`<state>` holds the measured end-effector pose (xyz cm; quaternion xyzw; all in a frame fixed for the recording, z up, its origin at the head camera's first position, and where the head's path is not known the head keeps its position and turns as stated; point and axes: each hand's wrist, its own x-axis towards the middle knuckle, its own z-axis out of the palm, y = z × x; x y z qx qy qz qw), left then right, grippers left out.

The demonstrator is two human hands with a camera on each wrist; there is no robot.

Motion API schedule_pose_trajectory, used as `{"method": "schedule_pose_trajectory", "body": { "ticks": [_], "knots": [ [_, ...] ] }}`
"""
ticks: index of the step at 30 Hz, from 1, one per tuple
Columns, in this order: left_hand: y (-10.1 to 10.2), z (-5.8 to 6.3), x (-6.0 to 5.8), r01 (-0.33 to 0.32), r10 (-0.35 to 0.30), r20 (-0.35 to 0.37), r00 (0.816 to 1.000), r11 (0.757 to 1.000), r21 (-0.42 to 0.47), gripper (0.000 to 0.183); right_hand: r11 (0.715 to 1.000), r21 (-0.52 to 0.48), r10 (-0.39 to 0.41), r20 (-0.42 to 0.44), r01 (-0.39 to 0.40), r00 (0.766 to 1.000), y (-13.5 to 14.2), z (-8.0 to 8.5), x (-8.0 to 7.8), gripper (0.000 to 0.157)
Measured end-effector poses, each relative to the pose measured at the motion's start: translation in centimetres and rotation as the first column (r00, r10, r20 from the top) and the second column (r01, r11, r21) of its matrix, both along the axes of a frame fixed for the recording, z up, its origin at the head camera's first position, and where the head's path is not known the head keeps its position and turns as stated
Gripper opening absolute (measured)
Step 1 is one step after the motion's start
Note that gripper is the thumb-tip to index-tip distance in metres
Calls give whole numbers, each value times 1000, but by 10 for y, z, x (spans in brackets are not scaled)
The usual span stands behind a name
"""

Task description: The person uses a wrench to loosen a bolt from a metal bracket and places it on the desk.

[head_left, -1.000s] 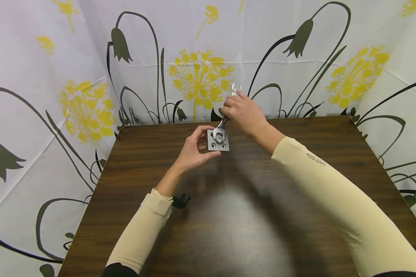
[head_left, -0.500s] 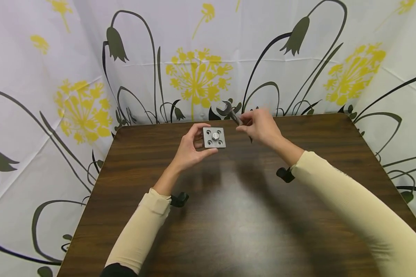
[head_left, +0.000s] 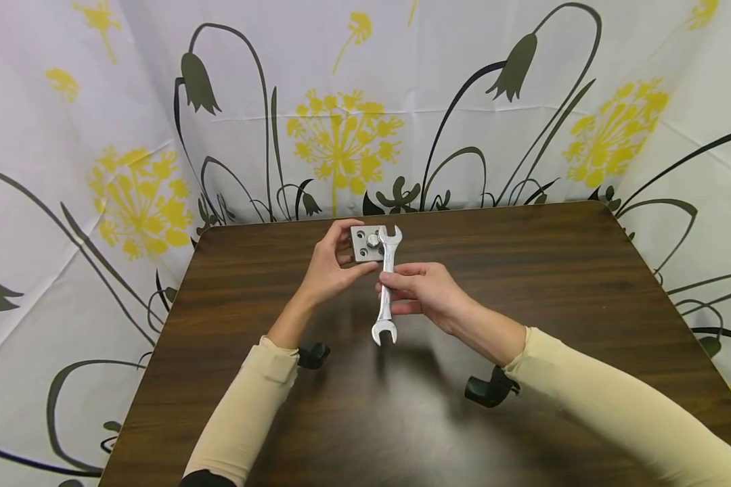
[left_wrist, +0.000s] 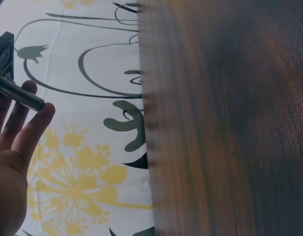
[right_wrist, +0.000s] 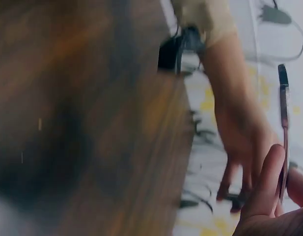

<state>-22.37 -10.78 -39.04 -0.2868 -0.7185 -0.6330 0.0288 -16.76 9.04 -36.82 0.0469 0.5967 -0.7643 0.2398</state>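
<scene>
The spanner [head_left: 385,306] at the centre of the frame is bright silver; the plate [head_left: 357,244] and bolt [head_left: 373,240] beside it are grey. The bench [head_left: 250,270] is dark brown with streaky grain. Across the top, white cloth [head_left: 438,40] carries yellow flower heads, grey-green bells and dark curving stems. Lower left and right, the sleeves [head_left: 621,406] are cream.

Curtained-off spot; home or studio, could not tell which. Creased white cloth [head_left: 451,40] with yellow and grey-green floral print hung behind and to both sides of a dark wood-grain table [head_left: 560,270].
</scene>
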Motion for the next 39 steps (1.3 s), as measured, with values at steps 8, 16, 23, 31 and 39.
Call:
{"method": "schedule_pose_trajectory", "body": {
  "ticks": [8, 16, 23, 31, 39],
  "knots": [
    [1, -3, -1, -12, 11, -40, 999, 1000, -11, 61, 994, -107, 17, 29, -14, 999, -25, -7, 21, 24],
    [1, -6, 0, -4, 4, -13, 1000, 1000, 18, 61, 988, -142, -59, 39, 64, 997, -34, -7, 20, 25],
    [2, -6, 0, -3, 3, -6, 1000, 999, 37, 62, 992, -105, -62, 40, 66, 997, -36, -5, 18, 31],
    [1, -1, -1, -25, 26, -13, 1000, 1000, 7, 64, 985, 171, -13, -25, 18, 1000, -20, -6, 9, 23],
    [-3, 1, -1, -35, 35, -3, 999, 999, -1, 65, 914, 398, 150, -153, -78, 977, 4, -5, -9, 28]
  ]
}}
